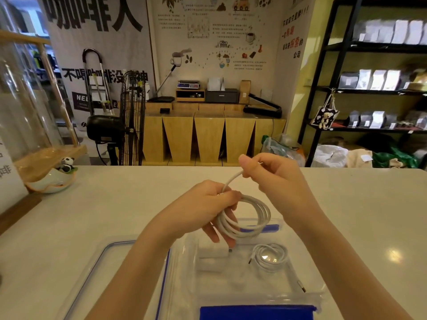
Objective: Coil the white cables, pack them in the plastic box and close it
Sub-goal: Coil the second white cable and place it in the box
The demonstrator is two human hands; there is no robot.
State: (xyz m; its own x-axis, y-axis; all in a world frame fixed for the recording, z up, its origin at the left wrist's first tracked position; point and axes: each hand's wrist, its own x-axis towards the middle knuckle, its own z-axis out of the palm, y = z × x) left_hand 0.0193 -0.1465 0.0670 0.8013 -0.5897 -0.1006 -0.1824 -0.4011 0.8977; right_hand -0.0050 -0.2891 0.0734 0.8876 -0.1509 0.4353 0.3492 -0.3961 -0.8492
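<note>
My left hand (208, 204) grips a coil of white cable (256, 218) made of several loops, held above the open clear plastic box (300, 282). My right hand (272, 174) pinches the loose end of that same cable a little above and behind the coil. Inside the box lies a second coiled white cable (270, 257) on the right and two white charger blocks (212, 257) on the left. The box has blue latches at its far and near sides. Its clear lid (104, 269) with a blue seal lies flat on the table, left of the box.
The white table (115, 204) stretches around the box. A small bowl with a panda figure (57, 176) stands at the far left edge, next to a wooden stand with a glass cover. Beyond the table are a fan, a wooden counter and black shelves.
</note>
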